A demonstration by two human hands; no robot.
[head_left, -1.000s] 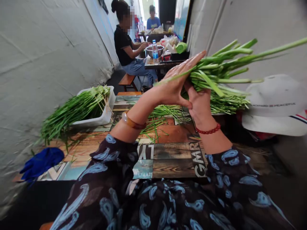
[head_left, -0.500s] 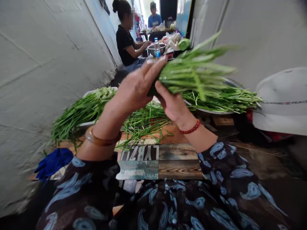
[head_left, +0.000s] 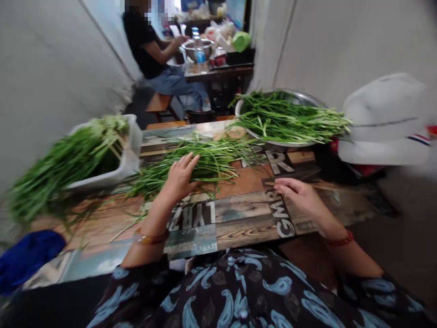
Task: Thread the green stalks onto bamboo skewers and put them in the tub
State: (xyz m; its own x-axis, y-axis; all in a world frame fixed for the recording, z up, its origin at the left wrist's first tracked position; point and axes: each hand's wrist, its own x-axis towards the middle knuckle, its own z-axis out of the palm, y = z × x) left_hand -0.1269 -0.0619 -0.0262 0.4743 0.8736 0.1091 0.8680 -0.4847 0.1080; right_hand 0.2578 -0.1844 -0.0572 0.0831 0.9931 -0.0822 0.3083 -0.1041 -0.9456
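Note:
Loose long green chives (head_left: 218, 157) lie in a heap on the wood-patterned table top. My left hand (head_left: 182, 176) rests on the near side of this heap, its fingers stretched out and not wrapped round the stalks. Farther right, my right hand (head_left: 300, 196) is just above the table with thumb and fingers pinched together. A thin tan strand (head_left: 270, 183) sticks out from its fingertips; its other end is hidden by the hand. A metal bowl (head_left: 307, 98) piled with chives stands beyond my right hand. At the left, a white plastic basket (head_left: 134, 141) holds more chives.
A blue cloth-like item (head_left: 32, 257) lies at the table's left end. A white cap (head_left: 382, 120) is at the right, near the wall. Beyond the table, a person in black (head_left: 139, 45) sits at another table with a metal bowl and a water bottle (head_left: 199, 50).
Both hands have let go of the chive bundle they held up. They have come down and apart, left onto the heap, right towards the table's right side. The view has shifted.

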